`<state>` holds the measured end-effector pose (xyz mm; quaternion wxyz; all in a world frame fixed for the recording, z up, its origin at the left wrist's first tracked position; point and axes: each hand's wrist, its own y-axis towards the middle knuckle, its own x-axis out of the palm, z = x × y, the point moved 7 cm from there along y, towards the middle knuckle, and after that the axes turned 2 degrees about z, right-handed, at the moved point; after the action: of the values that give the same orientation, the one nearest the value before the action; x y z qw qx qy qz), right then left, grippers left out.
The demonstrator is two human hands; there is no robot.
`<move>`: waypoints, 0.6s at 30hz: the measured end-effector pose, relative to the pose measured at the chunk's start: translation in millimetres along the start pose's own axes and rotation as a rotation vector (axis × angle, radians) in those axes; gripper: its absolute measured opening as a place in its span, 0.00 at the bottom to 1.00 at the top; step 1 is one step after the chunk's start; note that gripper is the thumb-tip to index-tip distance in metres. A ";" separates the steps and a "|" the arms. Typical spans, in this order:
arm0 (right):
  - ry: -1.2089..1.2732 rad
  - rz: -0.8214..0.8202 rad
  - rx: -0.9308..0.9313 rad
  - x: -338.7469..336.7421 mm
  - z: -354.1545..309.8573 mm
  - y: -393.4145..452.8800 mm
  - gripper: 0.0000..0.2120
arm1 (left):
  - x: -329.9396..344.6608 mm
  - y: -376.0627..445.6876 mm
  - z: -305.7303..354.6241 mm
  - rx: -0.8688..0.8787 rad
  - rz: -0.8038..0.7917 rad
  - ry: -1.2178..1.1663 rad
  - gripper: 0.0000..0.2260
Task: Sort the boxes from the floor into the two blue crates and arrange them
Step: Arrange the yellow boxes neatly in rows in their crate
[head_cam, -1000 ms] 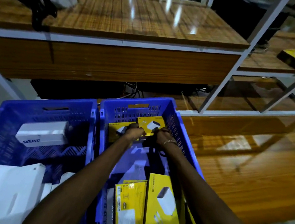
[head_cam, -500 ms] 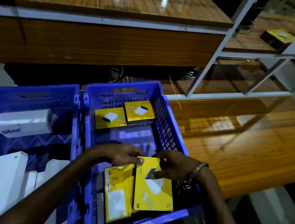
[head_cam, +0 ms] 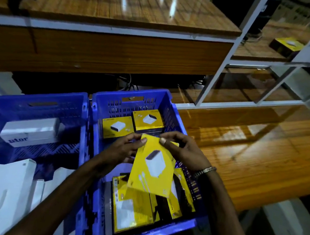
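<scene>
- We see both hands raised over the right blue crate (head_cam: 172, 107), sharing one flat yellow box (head_cam: 153, 167) between them.
- The left hand (head_cam: 125, 150) has its grip clamped on the box's upper left edge, thumb pressed onto the printed face.
- The right hand (head_cam: 183, 149) has its grip clamped on the upper right corner, thumb on top; a metal bracelet (head_cam: 205, 170) sits at that wrist.
- The held box is tilted, its face turned up toward us, and it hangs above the crate's middle without touching the boxes below.
- Against the far wall of the right crate two small yellow boxes lie side by side: one at the left (head_cam: 117, 126), one at the right (head_cam: 148, 119), the right one a little higher.
- At the near end of that crate more yellow boxes (head_cam: 132, 209) lie packed together; how many are stacked there we cannot tell for sure, since the held box and shadow cover part of them.
- The left blue crate (head_cam: 34, 98) stands touching the right one and holds white boxes: one (head_cam: 29, 132) toward its far end and larger ones (head_cam: 1, 190) at its near end.
- Behind both crates runs a wooden shelf (head_cam: 108, 48) in a white frame, and another yellow box (head_cam: 286, 45) lies on a shelf at the far right.
</scene>
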<state>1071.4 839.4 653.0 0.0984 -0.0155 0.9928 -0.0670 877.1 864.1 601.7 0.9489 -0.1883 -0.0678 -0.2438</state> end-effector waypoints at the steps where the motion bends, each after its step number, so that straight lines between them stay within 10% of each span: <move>1: 0.080 0.126 0.001 -7.0 2.6 4.3 0.09 | -6.7 0.0 3.3 0.021 0.047 -0.033 0.24; 5: 0.283 0.394 0.031 -17.2 14.6 7.8 0.11 | -21.3 -2.0 4.0 0.021 0.136 -0.112 0.13; 18: 0.311 -0.029 0.377 24.9 58.4 6.0 0.26 | -54.1 8.2 -25.0 -0.021 0.455 -0.276 0.17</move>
<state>1058.4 836.6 590.6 -0.0553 -0.0005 0.9656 -0.2541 834.8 884.6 564.1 0.9591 -0.2399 -0.1500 0.0033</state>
